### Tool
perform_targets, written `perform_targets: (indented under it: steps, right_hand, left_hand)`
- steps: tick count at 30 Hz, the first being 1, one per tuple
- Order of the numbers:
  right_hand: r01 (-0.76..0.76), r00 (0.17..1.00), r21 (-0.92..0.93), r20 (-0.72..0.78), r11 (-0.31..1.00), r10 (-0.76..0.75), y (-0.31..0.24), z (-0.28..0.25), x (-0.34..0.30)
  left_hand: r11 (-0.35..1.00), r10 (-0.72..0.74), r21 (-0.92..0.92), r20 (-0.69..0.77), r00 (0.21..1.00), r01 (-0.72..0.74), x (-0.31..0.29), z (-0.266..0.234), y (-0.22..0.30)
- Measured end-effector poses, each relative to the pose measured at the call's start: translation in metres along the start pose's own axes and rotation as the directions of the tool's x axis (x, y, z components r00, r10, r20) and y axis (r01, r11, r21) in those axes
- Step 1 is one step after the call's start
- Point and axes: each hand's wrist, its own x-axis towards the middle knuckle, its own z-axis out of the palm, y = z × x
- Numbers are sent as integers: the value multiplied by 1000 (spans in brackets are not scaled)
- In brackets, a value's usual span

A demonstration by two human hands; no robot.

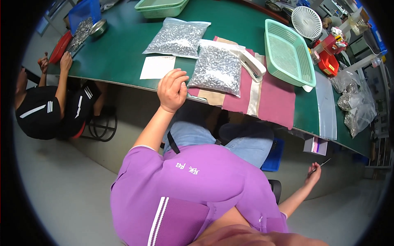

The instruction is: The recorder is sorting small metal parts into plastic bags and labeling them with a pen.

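My left hand [172, 90] is at the table's front edge, fingers curled in, with nothing visible in them. Just beyond it lies a white sheet of paper [158, 67]. To its right a clear plastic bag [217, 67] full of small metal parts rests on a maroon cloth [277, 102]. A second such bag [178, 37] lies behind. Against the nearer bag's right side leans a white stapler-like tool [252, 65]. Low at the right, away from the table top, my right hand [314, 174] grips a thin dark pen-like stick [324, 162].
Green baskets stand at the right [289, 55] and back [162, 8]. A white fan [307, 22], a red container [328, 62] and bags of metal parts [351, 100] are at right. A small open box [315, 145] sits under the edge. Another person [41, 106] works at left.
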Motion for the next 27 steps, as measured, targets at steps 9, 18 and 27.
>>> perform_targets:
  steps: [9,18,27]
  right_hand:
    - [191,981,264,-46,945,-186,35,129,32]
    - [198,975,327,-160,924,-152,24,136,5]
    - [223,856,444,337,868,-393,-34,151,-132]
  left_hand:
    - [1000,14,2,-14,1000,-14,-1,8,-3]
    - [999,4,35,-4,1000,-4,-6,-1,-3]
    - [918,-82,-390,-6,997,73,-1,-7,28]
